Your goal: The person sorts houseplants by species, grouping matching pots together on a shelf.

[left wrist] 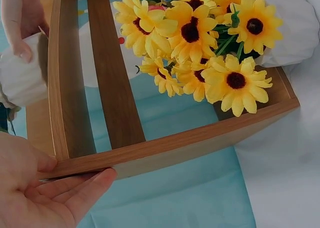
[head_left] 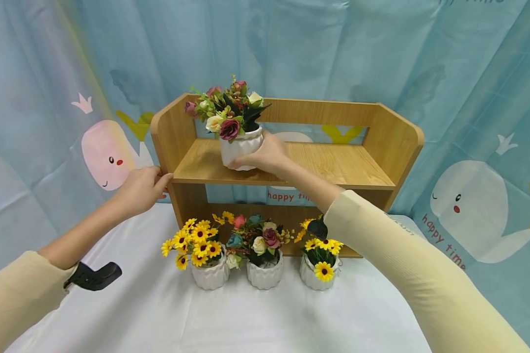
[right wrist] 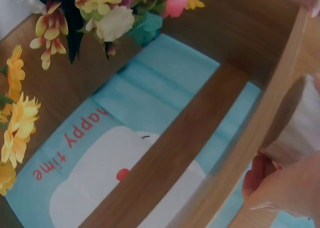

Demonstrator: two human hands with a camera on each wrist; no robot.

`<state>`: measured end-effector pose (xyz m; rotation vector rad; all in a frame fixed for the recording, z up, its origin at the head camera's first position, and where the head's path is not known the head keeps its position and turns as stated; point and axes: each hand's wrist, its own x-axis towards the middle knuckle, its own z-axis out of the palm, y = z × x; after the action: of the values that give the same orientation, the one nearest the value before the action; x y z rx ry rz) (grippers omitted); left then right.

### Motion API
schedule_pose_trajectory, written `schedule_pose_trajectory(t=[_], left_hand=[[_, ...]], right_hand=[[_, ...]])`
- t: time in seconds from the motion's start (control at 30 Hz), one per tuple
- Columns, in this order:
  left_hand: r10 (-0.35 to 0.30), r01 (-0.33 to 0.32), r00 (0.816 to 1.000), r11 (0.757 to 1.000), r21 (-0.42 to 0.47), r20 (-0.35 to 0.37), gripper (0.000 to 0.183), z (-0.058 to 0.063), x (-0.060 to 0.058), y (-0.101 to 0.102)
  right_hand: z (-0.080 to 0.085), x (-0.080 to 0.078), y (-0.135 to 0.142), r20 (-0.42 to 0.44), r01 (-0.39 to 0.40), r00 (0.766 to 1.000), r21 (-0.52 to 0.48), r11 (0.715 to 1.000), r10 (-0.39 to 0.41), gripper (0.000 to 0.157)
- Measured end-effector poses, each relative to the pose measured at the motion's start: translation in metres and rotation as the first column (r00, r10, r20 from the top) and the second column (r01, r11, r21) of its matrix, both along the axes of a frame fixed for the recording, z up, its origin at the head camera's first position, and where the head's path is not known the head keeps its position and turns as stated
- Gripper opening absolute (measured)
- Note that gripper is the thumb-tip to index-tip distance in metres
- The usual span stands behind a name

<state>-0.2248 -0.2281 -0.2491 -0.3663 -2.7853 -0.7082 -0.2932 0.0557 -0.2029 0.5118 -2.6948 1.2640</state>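
A white ribbed flowerpot [head_left: 242,147] with dark red and cream artificial roses is over the left part of the upper board of a wooden shelf [head_left: 335,164]. My right hand [head_left: 268,153] grips this pot from its right side, thumb across the front. In the right wrist view the pot's pale wall [right wrist: 300,130] shows above the right hand [right wrist: 287,188], close over the board. My left hand [head_left: 142,190] holds the front edge of the shelf's left side panel. The left wrist view shows its thumb and fingers [left wrist: 92,195] on either side of that panel.
In front of the lower level stand a pot of yellow sunflowers [head_left: 210,272], a pot of mixed roses [head_left: 265,272] and another sunflower pot [head_left: 309,272]. They rest on a white-covered table [head_left: 247,323]. A blue printed curtain [head_left: 300,49] hangs behind the shelf.
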Motion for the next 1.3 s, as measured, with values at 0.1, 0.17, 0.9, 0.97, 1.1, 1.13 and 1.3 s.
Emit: schedule_pose_trajectory(t=[0.1, 0.17, 0.9, 0.97, 1.1, 1.13, 1.3], left_hand=[[0.002, -0.002, 1.000, 1.000, 0.000, 0.002, 0.036, -0.001, 0.001, 0.000], [0.003, -0.003, 1.000, 1.000, 0.000, 0.002, 0.036, -0.001, 0.001, 0.001], [-0.007, 0.007, 1.000, 1.000, 0.000, -0.016, 0.037, 0.000, 0.001, 0.002], [-0.007, 0.007, 1.000, 1.000, -0.001, -0.014, 0.038, -0.001, 0.001, 0.002], [-0.009, 0.009, 1.000, 1.000, 0.000, -0.014, 0.038, -0.001, 0.000, 0.002], [-0.010, 0.010, 1.000, 1.000, 0.002, -0.014, 0.038, -0.001, 0.000, 0.002], [-0.012, 0.012, 1.000, 1.000, 0.009, -0.016, 0.037, -0.002, 0.000, 0.000]], right_hand=[[-0.006, 0.000, -0.002, 0.016, -0.014, 1.000, 0.003, 1.000, 0.014, 0.081], [-0.009, 0.001, -0.002, 0.028, -0.024, 0.999, 0.007, 1.000, 0.024, 0.084], [-0.010, 0.025, 0.013, 0.123, -0.062, 0.990, -0.030, 0.998, 0.066, 0.094], [-0.011, 0.030, 0.016, 0.122, -0.068, 0.990, -0.041, 0.997, 0.073, 0.094], [-0.012, 0.040, 0.023, 0.129, -0.068, 0.989, -0.061, 0.996, 0.075, 0.095], [-0.013, 0.042, 0.025, 0.132, -0.064, 0.989, -0.063, 0.996, 0.072, 0.095], [-0.014, 0.050, 0.031, 0.134, -0.053, 0.989, -0.087, 0.995, 0.064, 0.088]])
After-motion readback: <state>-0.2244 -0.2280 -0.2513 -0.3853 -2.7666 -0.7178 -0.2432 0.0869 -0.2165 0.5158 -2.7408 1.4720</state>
